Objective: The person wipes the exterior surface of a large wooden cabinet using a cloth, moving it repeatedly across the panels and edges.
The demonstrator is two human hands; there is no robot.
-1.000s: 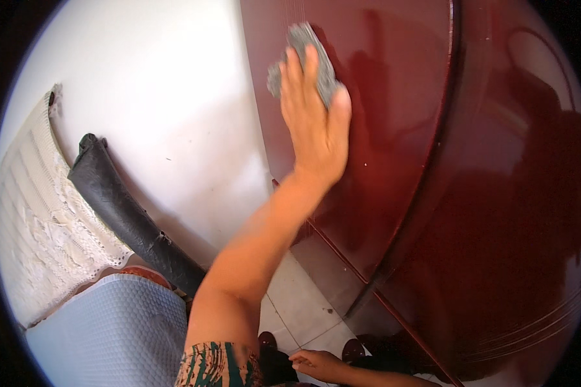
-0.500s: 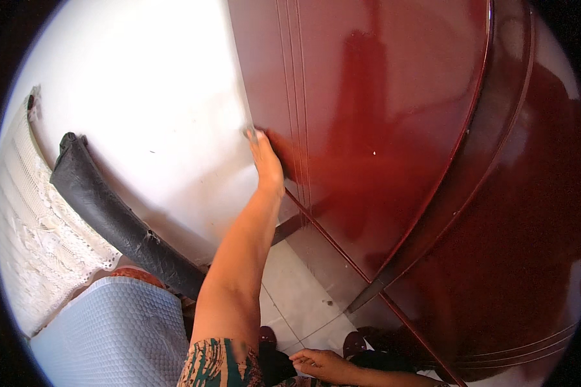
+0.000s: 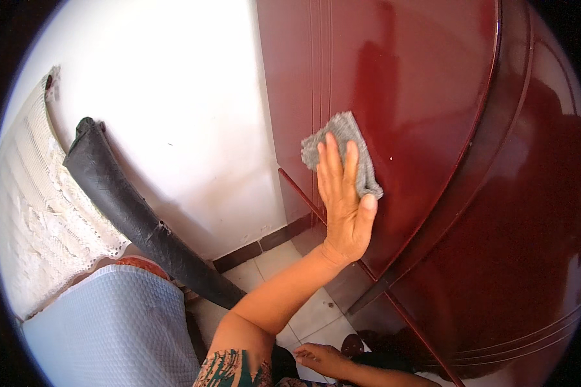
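My left hand (image 3: 345,200) presses a grey cloth (image 3: 348,122) against the glossy dark red panel of a tall cabinet (image 3: 426,97). Its fingers are stretched over the cloth and the thumb lies along the cloth's lower corner. Part of the cloth is hidden under the palm. Low in the view, my right hand (image 3: 319,358) hangs near my body, away from the cabinet. Its fingers are loosely bent and a little apart, and nothing shows in them.
A white wall (image 3: 193,84) meets the cabinet's left edge. Leaning on the left is a long black padded piece (image 3: 129,200), beside a white lace cover (image 3: 51,213) and a light blue quilted cover (image 3: 110,322). Pale floor tiles (image 3: 310,309) lie below, with my dark shoe (image 3: 352,345).
My left hand has moved right, from the cabinet's left edge onto its front panel, and the cloth now shows spread under it. My right hand stays low, nearly where it was.
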